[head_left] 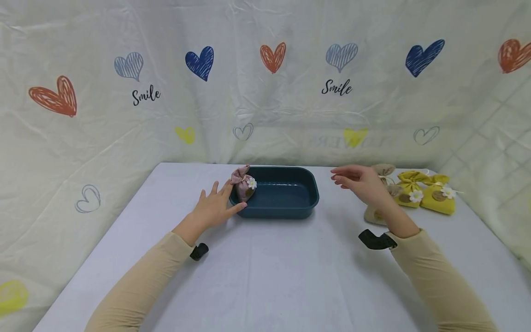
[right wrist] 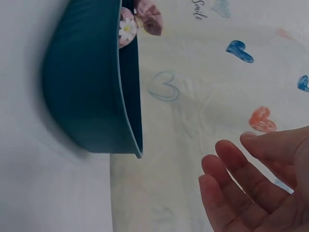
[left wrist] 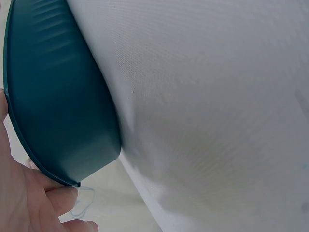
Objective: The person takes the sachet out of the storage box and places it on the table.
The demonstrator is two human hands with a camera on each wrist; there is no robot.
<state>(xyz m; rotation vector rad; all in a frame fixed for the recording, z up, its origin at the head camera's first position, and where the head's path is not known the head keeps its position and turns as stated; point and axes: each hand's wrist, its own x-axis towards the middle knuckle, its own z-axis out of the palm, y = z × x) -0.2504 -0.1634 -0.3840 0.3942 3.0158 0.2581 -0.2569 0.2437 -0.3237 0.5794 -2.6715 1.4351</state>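
left hand: fingers straight, touching pink sachet at teal tray left rim | right hand: fingers relaxed, empty, right of tray

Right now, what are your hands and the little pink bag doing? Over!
Left hand open, beside the pink bag. Right hand open, hovering. Bag sits in the blue tub. Nothing blocking.

White table; cream backdrop, coloured hearts, "Smile" print.
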